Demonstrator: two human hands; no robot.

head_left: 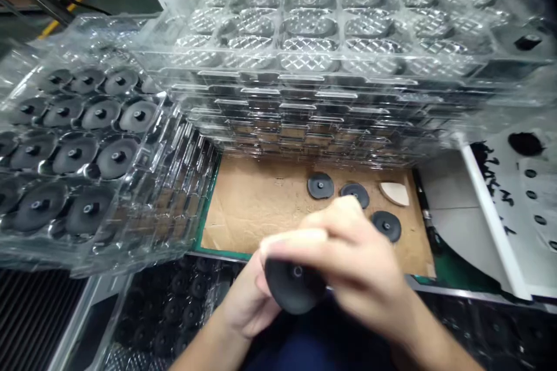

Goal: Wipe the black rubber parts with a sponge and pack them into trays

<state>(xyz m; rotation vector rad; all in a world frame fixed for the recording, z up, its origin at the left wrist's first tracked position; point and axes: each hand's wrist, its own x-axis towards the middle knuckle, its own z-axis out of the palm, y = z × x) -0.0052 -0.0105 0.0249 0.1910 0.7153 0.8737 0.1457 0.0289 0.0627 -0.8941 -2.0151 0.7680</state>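
Both my hands meet low in the middle of the head view around one black round disc (292,287) with a small metal hub. My right hand (348,261) lies over the disc from above, fingers curled on it. My left hand (248,304) cups it from below and the left. The hands are a little blurred by motion. Three more black discs (321,185) (354,193) (386,224) lie loose on a brown cardboard sheet (252,203) just beyond my hands. A pale wedge-shaped piece (395,192) rests beside them.
A tall stack of clear plastic trays (313,40) with empty round pockets stands behind the cardboard. On the left, clear trays (78,145) hold several black discs. A white panel (517,197) with black specks is at the right. A dark tray (174,307) sits below left.
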